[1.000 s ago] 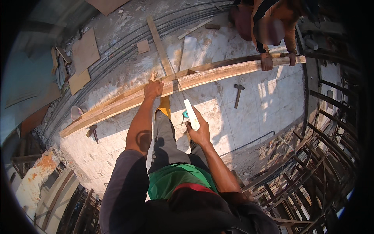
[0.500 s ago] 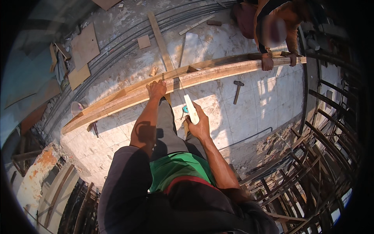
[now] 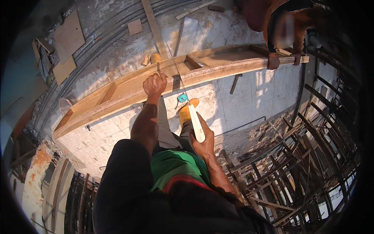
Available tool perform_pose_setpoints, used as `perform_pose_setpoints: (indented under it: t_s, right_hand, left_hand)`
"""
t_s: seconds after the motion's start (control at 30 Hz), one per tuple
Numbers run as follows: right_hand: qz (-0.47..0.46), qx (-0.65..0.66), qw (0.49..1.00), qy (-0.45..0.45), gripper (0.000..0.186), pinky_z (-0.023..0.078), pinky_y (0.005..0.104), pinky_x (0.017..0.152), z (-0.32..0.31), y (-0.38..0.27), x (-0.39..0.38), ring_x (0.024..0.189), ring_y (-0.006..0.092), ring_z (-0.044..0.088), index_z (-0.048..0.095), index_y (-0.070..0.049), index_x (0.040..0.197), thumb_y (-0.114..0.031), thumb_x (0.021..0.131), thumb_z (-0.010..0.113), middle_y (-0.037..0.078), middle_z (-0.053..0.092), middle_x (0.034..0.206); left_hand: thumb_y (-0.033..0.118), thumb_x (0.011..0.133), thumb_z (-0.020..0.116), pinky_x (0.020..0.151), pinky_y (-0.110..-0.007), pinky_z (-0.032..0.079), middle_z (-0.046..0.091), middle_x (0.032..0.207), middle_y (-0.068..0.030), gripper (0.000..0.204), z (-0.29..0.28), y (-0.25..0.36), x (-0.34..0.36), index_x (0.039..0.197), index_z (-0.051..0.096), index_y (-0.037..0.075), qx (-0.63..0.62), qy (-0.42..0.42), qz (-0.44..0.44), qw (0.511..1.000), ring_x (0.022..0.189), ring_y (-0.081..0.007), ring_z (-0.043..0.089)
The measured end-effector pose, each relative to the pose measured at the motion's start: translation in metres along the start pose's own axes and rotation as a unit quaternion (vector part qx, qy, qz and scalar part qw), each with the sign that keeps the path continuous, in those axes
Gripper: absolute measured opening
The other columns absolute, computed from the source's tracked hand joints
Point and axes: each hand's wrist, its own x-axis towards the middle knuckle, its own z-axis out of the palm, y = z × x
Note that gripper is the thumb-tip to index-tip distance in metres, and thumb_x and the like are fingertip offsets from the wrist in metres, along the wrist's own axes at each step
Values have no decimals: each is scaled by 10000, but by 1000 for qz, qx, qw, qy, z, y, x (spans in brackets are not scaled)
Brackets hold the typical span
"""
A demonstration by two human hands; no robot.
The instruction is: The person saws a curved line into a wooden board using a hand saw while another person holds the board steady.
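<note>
A long wooden frame of planks and cross pieces lies across the tiled floor. My left hand is closed in a fist on its near edge, with a small dark stick poking up from the fist. My right hand is drawn in beside my knee. It grips a pale flat-handled tool with a teal piece at its far end. A thin blade or line runs on from there over the frame. At the frame's far right end, another person's hands hold the plank.
A hammer lies on the tiles just past the frame. My yellow boot stands near the frame. Rusty rebar cages crowd the right side. Plywood pieces and a loose plank lie beyond, and curved bars run along the left.
My left hand stays on the frame's edge. My right hand has drawn the tool slightly back toward me. The frame sits a little lower and nearer in view.
</note>
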Motion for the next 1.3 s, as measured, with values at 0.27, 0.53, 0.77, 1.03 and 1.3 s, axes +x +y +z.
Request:
perform_pose_setpoints:
  t_s: [0.27, 0.53, 0.77, 1.03, 1.3]
  right_hand:
    - [164, -32, 985, -43, 672, 531, 312, 870, -70, -103, -73, 1075, 194, 687, 502, -33, 1442, 67, 790, 627, 234, 685, 1192]
    - [150, -45, 987, -45, 675, 516, 305, 926, -71, -106, -60, 1100, 190, 671, 511, -6, 1423, 95, 762, 604, 213, 684, 1209]
    - [72, -42, 995, -61, 690, 530, 336, 904, -26, -68, 8, 1062, 251, 699, 493, -23, 1440, 54, 768, 629, 238, 688, 1170]
    - [151, -59, 986, -50, 672, 547, 349, 838, -25, -54, -10, 978, 208, 711, 505, -48, 1443, 55, 787, 605, 234, 715, 1064]
    - [119, -15, 992, -40, 620, 506, 294, 923, -38, -71, 21, 1072, 156, 641, 546, 8, 1393, 95, 783, 613, 150, 694, 1192]
  left_hand:
    - [311, 865, 543, 639, -455, 547, 697, 705, -151, 336, 7, -17, 21, 645, 661, 86, 3, 74, 44, 996, 675, -330, 692]
    - [305, 850, 594, 622, -455, 526, 649, 640, -91, 289, -13, -33, -7, 676, 641, 78, 33, 107, 105, 988, 634, -288, 669]
    - [267, 783, 628, 560, -424, 459, 635, 602, -73, 229, 2, -42, -13, 623, 628, 105, 44, 198, 122, 972, 577, -257, 639]
    - [245, 770, 608, 522, -435, 432, 646, 624, -81, 200, 8, -44, -18, 615, 614, 119, 45, 145, 90, 984, 534, -265, 614]
    - [250, 759, 619, 578, -404, 423, 610, 592, -40, 193, 3, -37, -13, 605, 619, 134, 51, 170, 70, 982, 586, -244, 633]
